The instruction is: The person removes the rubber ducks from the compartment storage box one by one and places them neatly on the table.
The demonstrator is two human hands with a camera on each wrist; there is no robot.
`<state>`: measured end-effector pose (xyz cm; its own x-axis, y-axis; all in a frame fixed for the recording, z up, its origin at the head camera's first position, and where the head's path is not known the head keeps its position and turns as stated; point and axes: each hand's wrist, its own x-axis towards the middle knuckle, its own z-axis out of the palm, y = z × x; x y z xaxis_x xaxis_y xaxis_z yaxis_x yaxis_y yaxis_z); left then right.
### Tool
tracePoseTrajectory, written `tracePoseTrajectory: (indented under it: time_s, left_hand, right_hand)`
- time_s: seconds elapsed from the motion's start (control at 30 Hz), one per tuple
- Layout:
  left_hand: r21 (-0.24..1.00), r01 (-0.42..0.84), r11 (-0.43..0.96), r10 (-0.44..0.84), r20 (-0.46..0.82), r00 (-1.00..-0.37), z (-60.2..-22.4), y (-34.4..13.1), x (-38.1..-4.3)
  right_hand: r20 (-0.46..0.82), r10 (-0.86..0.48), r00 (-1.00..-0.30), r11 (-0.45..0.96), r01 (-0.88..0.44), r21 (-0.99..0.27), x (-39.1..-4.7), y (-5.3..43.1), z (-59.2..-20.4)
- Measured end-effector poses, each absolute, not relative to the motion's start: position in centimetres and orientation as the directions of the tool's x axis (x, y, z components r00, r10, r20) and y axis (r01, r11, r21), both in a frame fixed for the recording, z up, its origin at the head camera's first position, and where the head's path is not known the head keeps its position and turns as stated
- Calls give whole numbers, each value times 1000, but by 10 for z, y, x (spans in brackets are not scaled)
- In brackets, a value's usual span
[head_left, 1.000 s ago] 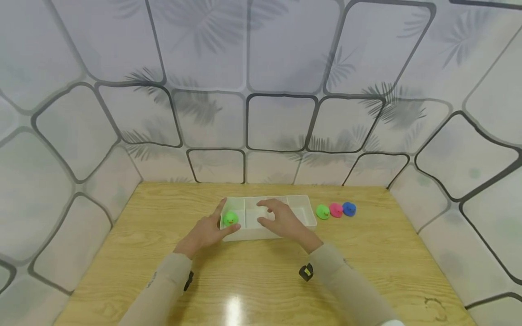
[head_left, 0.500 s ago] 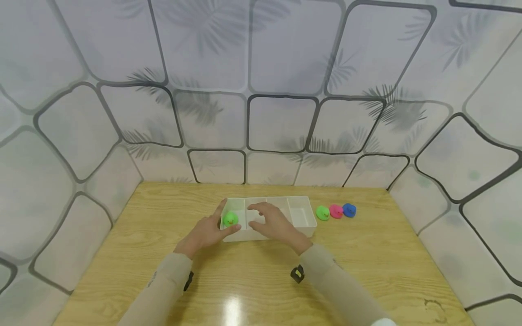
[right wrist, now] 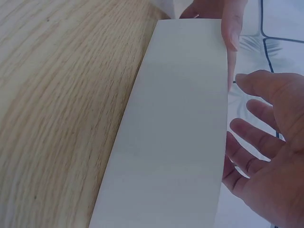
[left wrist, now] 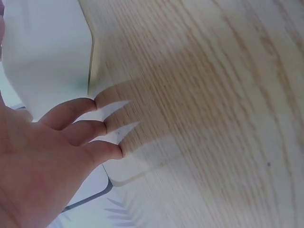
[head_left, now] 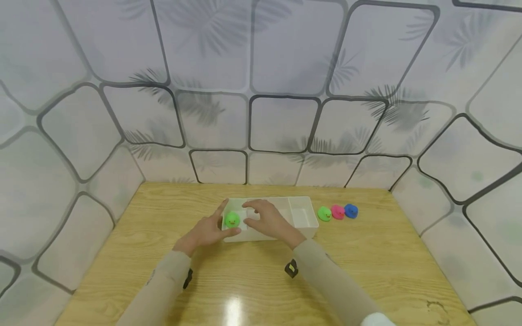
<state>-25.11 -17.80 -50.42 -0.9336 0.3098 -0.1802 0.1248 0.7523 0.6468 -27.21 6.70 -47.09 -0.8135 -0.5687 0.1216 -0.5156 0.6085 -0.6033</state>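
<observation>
A white divided box (head_left: pixel 302 216) lies lengthwise on the wooden table. In its left compartment sits a green rubber duck (head_left: pixel 232 220). My left hand (head_left: pixel 207 232) rests at the box's left end, index finger along the side and thumb at the front rim near the duck. In the left wrist view its other fingers (left wrist: pixel 76 128) are extended, with tips at the tabletop. My right hand (head_left: pixel 269 219) hovers over the middle of the box, fingers bent and thumb apart, just right of the duck. Between its fingers (right wrist: pixel 259 137) nothing shows. It hides part of the middle compartments.
Right of the box, a second green duck (head_left: pixel 324 213), a pink duck (head_left: pixel 338 212) and a blue duck (head_left: pixel 351 211) sit in a row on the table (head_left: pixel 253 290). Patterned panels (head_left: pixel 216 122) stand behind the table and at both sides.
My right hand has moved left across the box, closer to the green duck in the left compartment, uncovering the right compartment. My left hand, the box and the ducks have stayed in place.
</observation>
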Motion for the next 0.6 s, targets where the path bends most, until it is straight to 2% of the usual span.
tracePoseTrajectory:
  time_s: [0.33, 0.6]
  left_hand:
    - [703, 101, 704, 324, -191, -926, -504, -184, -250]
    - [736, 106, 668, 347, -182, -920, -503, -187, -250]
  right_hand:
    - [16, -613, -790, 632, -502, -591, -290, 51, -480]
    - [-22, -633, -774, 655, -520, -548, -300, 39, -486]
